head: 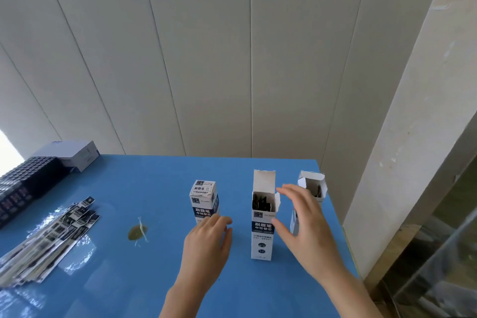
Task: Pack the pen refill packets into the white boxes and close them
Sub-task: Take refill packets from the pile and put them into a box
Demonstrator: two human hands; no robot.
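Observation:
Three tall white boxes stand upright on the blue table (154, 178). The left box (204, 200) has its top flap shut. The middle box (263, 224) is open, its lid flap up, with dark refill packets showing inside. The far right box (311, 186) is open too and partly hidden behind my right hand (302, 217), which is spread open just right of the middle box, not touching it. My left hand (207, 242) is empty, fingers apart, just in front of the closed box. A pile of loose refill packets (49, 237) lies at the left.
A dark stack of packaged goods (23, 188) and a white carton (74, 155) sit at the table's far left corner. A brownish spot with a scrap of clear film (138, 232) marks the table's middle. A panelled wall stands behind; the table's right edge is near a pillar.

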